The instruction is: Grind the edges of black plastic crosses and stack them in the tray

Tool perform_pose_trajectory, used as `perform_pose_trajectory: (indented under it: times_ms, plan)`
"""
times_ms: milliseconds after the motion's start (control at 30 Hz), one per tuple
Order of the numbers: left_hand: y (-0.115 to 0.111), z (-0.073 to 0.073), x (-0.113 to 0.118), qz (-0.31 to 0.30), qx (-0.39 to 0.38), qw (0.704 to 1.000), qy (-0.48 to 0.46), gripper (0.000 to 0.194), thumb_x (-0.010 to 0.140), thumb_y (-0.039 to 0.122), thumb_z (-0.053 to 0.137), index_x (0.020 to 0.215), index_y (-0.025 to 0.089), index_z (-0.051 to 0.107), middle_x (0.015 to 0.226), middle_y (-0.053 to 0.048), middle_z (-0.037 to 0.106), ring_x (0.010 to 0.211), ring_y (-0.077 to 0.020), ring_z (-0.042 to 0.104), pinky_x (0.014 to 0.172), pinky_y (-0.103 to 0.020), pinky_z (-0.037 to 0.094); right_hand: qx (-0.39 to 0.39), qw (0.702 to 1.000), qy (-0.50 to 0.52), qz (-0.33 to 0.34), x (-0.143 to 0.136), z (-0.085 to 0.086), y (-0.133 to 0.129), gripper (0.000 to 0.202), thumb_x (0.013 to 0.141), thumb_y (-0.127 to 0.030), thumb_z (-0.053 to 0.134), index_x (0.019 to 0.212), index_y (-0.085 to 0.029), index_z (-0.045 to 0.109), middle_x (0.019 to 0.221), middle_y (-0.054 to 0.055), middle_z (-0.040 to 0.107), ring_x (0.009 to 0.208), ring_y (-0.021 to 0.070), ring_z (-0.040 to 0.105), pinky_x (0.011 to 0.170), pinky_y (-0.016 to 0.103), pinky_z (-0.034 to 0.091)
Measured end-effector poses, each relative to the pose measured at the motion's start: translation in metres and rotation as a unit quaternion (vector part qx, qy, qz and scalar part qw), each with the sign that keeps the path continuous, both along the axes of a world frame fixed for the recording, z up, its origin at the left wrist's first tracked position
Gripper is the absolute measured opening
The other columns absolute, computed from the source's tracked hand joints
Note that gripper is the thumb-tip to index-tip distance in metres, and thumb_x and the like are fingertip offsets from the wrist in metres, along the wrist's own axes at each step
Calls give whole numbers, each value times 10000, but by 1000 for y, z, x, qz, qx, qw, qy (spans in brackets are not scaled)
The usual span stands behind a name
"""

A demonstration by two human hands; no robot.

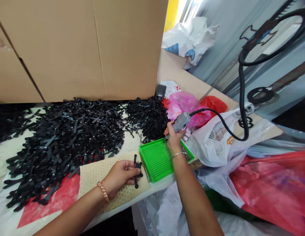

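My left hand (123, 175) pinches a small black part (136, 171) with several arms, just over a beige honeycomb-patterned mat (93, 177). In my right hand (174, 136) is a grey electric screwdriver (182, 121), with a black cable running from its upper end; its tip points down over the green perforated tray (156, 160). Small metal pieces (185, 152) lie at that tray's right side. Left of the mat, a large heap of black parts (76, 131) spreads over the table. Behind the tray is a second heap of thin black parts (149, 116).
A tall cardboard box (76, 49) stands behind the heaps. Pink bags (183, 103), a red bag (217, 104) and a white plastic bag (213, 137) lie to the right. A coiled black cable (241, 85) hangs at the upper right. A small black device (160, 92) stands by the box.
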State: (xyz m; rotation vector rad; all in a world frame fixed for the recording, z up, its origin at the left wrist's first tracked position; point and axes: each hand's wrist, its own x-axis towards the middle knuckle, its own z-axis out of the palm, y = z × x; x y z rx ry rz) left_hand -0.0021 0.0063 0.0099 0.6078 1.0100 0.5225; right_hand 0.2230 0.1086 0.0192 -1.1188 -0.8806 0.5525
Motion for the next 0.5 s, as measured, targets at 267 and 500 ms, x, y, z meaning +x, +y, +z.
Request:
perform_pose_trajectory:
  times_ms: [267, 500]
  plan:
    - [2, -5, 0, -8, 9, 1000, -22, 399, 449, 317, 868, 682, 106, 622, 623, -26, 665, 591, -125, 623, 581, -243, 537, 33, 998, 46, -25, -4, 23, -7, 371, 633, -390, 743, 860, -176, 541, 440, -105, 414, 376, 78, 341, 405, 189, 329]
    - [3, -5, 0, -6, 19, 999, -35, 359, 469, 296, 858, 667, 106, 627, 628, -29, 655, 594, -127, 620, 585, -251, 537, 2, 970, 164, 182, -68, 64, -87, 344, 734, -376, 707, 988, -210, 544, 453, -121, 321, 384, 70, 258, 440, 185, 334]
